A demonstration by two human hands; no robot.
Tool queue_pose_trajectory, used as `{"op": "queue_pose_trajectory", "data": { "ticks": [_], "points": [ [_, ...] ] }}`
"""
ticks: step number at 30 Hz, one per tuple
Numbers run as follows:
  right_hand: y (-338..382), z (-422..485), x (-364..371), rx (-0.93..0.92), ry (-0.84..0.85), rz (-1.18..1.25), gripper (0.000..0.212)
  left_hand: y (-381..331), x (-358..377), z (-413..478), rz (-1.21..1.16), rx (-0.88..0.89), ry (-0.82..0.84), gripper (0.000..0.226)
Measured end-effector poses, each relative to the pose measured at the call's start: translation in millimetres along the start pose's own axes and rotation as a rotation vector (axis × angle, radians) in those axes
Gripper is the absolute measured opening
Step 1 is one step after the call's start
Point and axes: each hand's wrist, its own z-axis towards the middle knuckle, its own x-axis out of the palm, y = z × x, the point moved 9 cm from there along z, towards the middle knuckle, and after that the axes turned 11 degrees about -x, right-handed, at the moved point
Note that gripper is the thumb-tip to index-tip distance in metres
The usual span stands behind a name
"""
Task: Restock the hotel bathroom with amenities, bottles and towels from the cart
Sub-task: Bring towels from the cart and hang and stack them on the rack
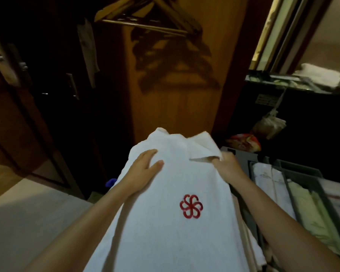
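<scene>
Your towel (165, 193) is just left of the cart's grey tray (300, 167), lying lengthways on top of a stack of pale linens, with its red emblem (191, 206) facing up. Your left hand (145, 163) lies flat on the towel's side away from the tray, fingers straight and slightly spread. I take this as pressing to keep the fold from sliding. Your right hand (227, 163) is at the far corner on the tray's side, and its fingers go under a turned-up flap, so I cannot tell whether they pinch it or only lift it (the flap hides them). The folded linens (271, 183) inside the tray sit untouched. Beyond the tray and to its left, wooden hangers (145, 22) hang in the wardrobe. Keep that flat hand down, since a loose corner probably means the fold could open.
</scene>
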Motion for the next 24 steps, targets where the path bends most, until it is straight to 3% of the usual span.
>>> {"op": "queue_pose_trajectory", "data": {
  "ticks": [3,7,12,16,20,24],
  "points": [
    [-26,1,10,0.097,0.054,-0.004,0.015,13,6,19,-0.093,-0.12,0.086,0.066],
    [-37,10,8,0.18,0.005,0.041,0.011,26,14,42,-0.21,-0.313,0.218,0.079],
    [-37,21,-1,0.3,-0.088,0.142,0.011,27,3,68,-0.423,-0.431,0.165,0.08],
    [-8,35,-21,0.198,-0.167,0.203,0.012,15,-9,87,-0.525,-0.416,0.163,0.068],
    [14,42,-44,0.099,-0.191,0.229,0.012,-13,-24,89,-0.53,-0.319,0.325,0.041],
    [36,40,-57,-0.005,-0.198,0.281,0.012,-38,-41,74,-0.407,-0.179,0.322,0.021]
  ]
}}
